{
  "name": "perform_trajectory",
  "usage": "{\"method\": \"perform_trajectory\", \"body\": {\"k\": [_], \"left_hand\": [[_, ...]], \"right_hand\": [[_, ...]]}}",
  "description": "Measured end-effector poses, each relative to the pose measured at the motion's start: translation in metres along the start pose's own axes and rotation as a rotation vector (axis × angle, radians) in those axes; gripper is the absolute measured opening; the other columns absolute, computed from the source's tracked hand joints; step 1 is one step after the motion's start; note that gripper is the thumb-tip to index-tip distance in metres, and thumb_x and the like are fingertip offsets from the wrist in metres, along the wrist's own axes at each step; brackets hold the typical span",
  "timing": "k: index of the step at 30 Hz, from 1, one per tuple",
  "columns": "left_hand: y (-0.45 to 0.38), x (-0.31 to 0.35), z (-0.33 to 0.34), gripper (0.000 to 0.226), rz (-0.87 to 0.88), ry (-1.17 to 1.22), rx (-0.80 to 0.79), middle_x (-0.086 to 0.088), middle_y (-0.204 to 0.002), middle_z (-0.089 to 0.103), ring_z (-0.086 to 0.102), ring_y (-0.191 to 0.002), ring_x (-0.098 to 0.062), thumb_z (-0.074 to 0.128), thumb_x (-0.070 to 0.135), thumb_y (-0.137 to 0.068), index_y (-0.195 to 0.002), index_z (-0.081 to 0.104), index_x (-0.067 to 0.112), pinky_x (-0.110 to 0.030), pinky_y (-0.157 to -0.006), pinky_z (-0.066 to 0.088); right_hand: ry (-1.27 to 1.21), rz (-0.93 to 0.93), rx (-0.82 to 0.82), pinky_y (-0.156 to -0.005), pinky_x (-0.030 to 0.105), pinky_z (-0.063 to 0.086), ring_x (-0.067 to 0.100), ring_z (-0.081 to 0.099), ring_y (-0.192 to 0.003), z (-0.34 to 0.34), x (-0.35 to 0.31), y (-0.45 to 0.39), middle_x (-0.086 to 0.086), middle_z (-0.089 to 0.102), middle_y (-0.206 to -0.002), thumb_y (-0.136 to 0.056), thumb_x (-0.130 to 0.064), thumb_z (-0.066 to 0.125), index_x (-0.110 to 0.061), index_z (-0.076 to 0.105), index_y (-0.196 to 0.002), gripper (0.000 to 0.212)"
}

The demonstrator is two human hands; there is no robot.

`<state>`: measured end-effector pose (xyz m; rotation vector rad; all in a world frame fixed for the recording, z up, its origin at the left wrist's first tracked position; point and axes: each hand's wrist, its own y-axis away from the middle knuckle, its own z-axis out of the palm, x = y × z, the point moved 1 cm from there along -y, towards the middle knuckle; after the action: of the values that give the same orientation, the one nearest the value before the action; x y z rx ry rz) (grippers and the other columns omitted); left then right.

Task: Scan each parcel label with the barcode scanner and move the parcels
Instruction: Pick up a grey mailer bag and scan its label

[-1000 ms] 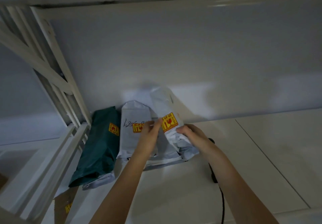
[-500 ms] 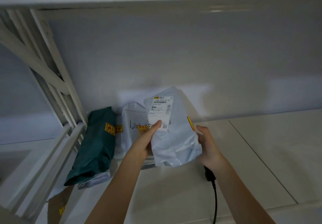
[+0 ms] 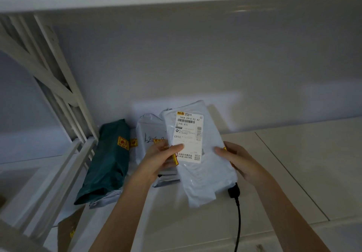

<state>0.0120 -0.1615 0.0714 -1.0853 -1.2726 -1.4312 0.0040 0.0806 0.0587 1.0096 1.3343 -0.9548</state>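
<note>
While both hands grip white parcel point(image 3: 197, 153), green parcel point(image 3: 109, 159) left, cable point(image 3: 238, 220) below.

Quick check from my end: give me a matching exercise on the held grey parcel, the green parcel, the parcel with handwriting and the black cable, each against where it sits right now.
Things:
1. held grey parcel
2. green parcel
3. parcel with handwriting
4. black cable

Places:
A. leaning beside the white frame, far left
B. trailing towards the near edge of the shelf
C. between both hands, label facing the camera
D. standing behind the left hand

Pairs: 1-C, 2-A, 3-D, 4-B. The right hand grips the held parcel's right edge.
</note>
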Motion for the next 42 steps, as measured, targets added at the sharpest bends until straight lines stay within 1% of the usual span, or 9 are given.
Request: {"method": "perform_trajectory", "body": {"k": [3, 5, 8, 13, 17, 21, 25, 33, 42], "left_hand": [[0.002, -0.003, 0.001, 0.026, 0.029, 0.014, 0.048, -0.001, -0.091, 0.077, 0.074, -0.081, -0.017, 0.08, 0.017, -0.072, -0.096, 0.071, 0.015, -0.024, -0.062, 0.058], [0.001, -0.006, 0.001, 0.027, 0.044, 0.008, 0.077, 0.001, -0.09, 0.077, 0.074, -0.081, -0.016, 0.081, 0.014, -0.071, -0.096, 0.07, 0.015, -0.023, -0.062, 0.058], [0.002, -0.009, 0.0, 0.032, 0.055, 0.003, 0.091, 0.001, -0.094, 0.077, 0.073, -0.085, -0.016, 0.08, 0.012, -0.071, -0.101, 0.07, 0.016, -0.024, -0.066, 0.059], [0.003, -0.012, -0.003, 0.037, 0.059, 0.047, 0.117, -0.001, -0.096, 0.076, 0.073, -0.086, -0.017, 0.08, 0.008, -0.07, -0.104, 0.068, 0.013, -0.025, -0.064, 0.058], [0.005, -0.012, -0.006, 0.041, 0.054, 0.073, 0.142, -0.006, -0.103, 0.074, 0.072, -0.093, -0.022, 0.08, 0.007, -0.071, -0.109, 0.066, 0.01, -0.035, -0.08, 0.058], [0.004, -0.01, -0.011, 0.039, 0.058, 0.165, 0.191, -0.011, -0.107, 0.072, 0.07, -0.096, -0.026, 0.076, 0.002, -0.074, -0.111, 0.063, 0.001, -0.041, -0.088, 0.054], [-0.003, -0.011, -0.014, 0.039, 0.063, 0.222, 0.21, -0.012, -0.107, 0.071, 0.069, -0.097, -0.027, 0.075, 0.0, -0.074, -0.112, 0.063, 0.001, -0.038, -0.082, 0.058], [-0.015, -0.019, 0.009, 0.032, 0.048, 0.272, 0.195, -0.005, -0.094, 0.074, 0.073, -0.081, -0.019, 0.079, 0.001, -0.069, -0.092, 0.062, 0.014, -0.024, -0.06, 0.058], [-0.02, -0.018, 0.018, 0.036, 0.101, 0.297, 0.154, -0.01, -0.097, 0.072, 0.07, -0.087, -0.024, 0.079, -0.004, -0.068, -0.095, 0.061, 0.012, -0.025, -0.064, 0.059]], "right_hand": [[0.152, -0.047, 0.419, -0.082, 0.041, 0.05, 0.03, 0.064, -0.093, -0.013, 0.018, -0.005, 0.014, 0.068, -0.095, -0.088, -0.047, 0.052, -0.011, 0.065, -0.093, 0.039], [0.366, 0.073, 0.535, -0.078, 0.038, 0.047, 0.034, 0.061, -0.092, -0.021, 0.04, -0.007, 0.017, 0.065, -0.092, -0.087, -0.053, 0.051, -0.007, 0.064, -0.095, 0.048], [0.621, 0.424, 0.377, -0.082, 0.033, 0.044, 0.029, 0.057, -0.11, -0.022, 0.077, -0.008, 0.012, 0.056, -0.123, -0.081, -0.055, 0.057, -0.008, 0.045, -0.131, 0.07], [0.533, 0.515, 0.259, -0.051, 0.027, 0.033, 0.017, 0.045, -0.055, -0.007, 0.089, -0.019, 0.006, 0.046, -0.064, -0.083, -0.022, 0.059, -0.01, 0.044, -0.069, 0.024], [0.079, 0.59, 0.339, -0.039, 0.022, 0.043, 0.022, 0.054, -0.052, -0.007, 0.082, -0.019, 0.013, 0.056, -0.064, -0.084, -0.008, 0.061, 0.004, 0.055, -0.081, 0.014], [-0.244, 0.434, 0.458, -0.05, 0.029, 0.044, 0.023, 0.054, -0.051, -0.009, 0.068, -0.009, 0.011, 0.049, -0.061, -0.083, 0.003, 0.056, 0.0, 0.05, -0.085, 0.006], [-0.318, 0.205, 0.5, -0.042, 0.026, 0.041, 0.018, 0.045, -0.038, -0.012, 0.033, 0.013, 0.008, 0.047, -0.055, -0.083, -0.001, 0.058, -0.006, 0.054, -0.09, 0.009], [0.054, -0.079, 0.302, -0.041, 0.027, 0.04, 0.015, 0.041, -0.036, 0.049, -0.052, 0.054, 0.001, 0.046, -0.046, -0.081, -0.008, 0.058, -0.014, 0.057, -0.095, 0.015], [0.098, -0.11, 0.286, -0.033, 0.018, 0.031, 0.015, 0.034, -0.036, 0.087, -0.065, 0.057, -0.004, 0.038, -0.042, -0.078, -0.021, 0.061, -0.006, 0.046, -0.088, 0.023]]}}
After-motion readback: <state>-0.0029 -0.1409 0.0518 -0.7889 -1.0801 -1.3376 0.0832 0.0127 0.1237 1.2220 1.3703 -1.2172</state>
